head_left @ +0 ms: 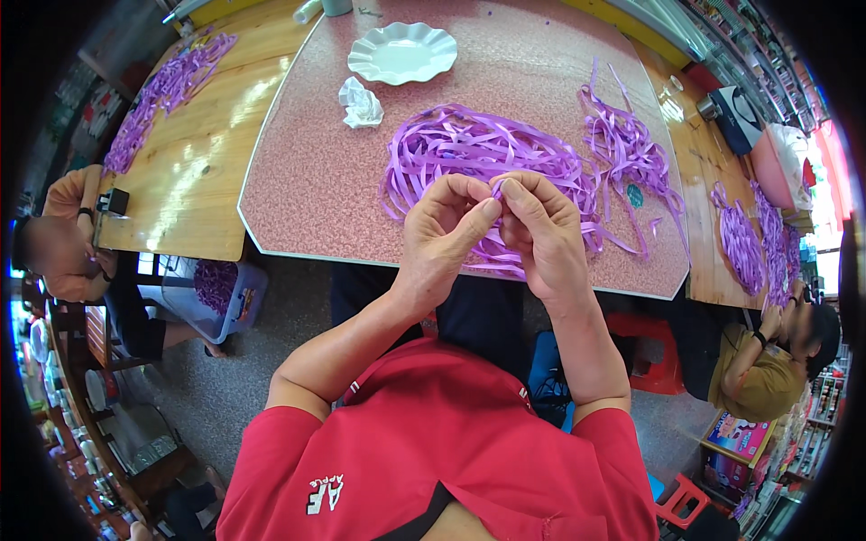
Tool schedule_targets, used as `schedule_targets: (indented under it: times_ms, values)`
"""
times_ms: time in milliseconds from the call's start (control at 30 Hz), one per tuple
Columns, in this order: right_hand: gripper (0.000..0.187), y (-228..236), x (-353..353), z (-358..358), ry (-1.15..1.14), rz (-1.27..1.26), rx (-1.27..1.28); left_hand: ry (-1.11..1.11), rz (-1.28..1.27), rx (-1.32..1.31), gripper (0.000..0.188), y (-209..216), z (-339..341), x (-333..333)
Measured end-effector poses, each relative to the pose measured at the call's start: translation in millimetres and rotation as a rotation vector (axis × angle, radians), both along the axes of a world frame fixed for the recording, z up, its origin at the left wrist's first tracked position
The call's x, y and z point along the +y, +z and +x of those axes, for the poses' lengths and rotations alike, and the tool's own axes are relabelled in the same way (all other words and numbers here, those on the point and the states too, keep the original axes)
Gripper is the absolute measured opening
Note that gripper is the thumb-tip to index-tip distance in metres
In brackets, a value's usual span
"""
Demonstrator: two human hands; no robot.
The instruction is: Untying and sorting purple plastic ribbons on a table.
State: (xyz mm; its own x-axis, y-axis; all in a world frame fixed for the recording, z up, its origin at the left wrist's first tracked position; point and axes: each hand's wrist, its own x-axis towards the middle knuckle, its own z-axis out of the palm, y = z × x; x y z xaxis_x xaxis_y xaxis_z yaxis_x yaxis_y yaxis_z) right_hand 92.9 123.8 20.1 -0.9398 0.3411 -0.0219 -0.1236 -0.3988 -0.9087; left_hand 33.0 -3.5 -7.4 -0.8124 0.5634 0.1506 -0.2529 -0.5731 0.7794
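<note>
Both my hands meet over the near edge of the pink speckled table (311, 180). Thumb and forefinger of my left hand (444, 230) pinch a bit of purple ribbon (497, 190). My right hand (546, 225) pinches the same ribbon from the other side, its fingertips almost touching the left ones. Most of the held piece is hidden by the fingers. Just beyond and under my hands lies a big heap of purple ribbons (487, 135), partly covered by them. A looser tangle of purple ribbons (627, 144) spreads to its right.
A white scalloped plate (402, 54) and crumpled white tissue (361, 104) sit at the back left. Wooden tables (203, 171) flank mine, with more purple ribbons (171, 95). A person (68, 239) sits left, another (767, 361) right. A plastic tub (244, 298) and red stool (645, 352) stand below.
</note>
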Motion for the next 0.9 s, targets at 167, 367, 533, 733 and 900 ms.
schedule_targets:
  times_ms: [167,367,533,733,900]
  values:
    - [0.013,0,0,0,0.022,-0.056,-0.029,-0.003,-0.047,0.020,0.015,0,0,-1]
    - [0.015,0,-9,-1,-0.135,0.232,0.078,-0.025,-0.035,-0.001,0.016,4,-2,-3]
    - [0.013,2,-10,1,-0.230,0.460,0.048,0.004,0.012,0.054,0.016,5,-9,-2]
    - [0.012,3,-7,2,-0.175,0.287,0.052,0.061,-0.043,0.122,0.015,3,-8,-3]
    - [0.011,2,-6,4,-0.176,0.298,0.046,0.171,-0.245,0.423,0.015,-7,-10,0]
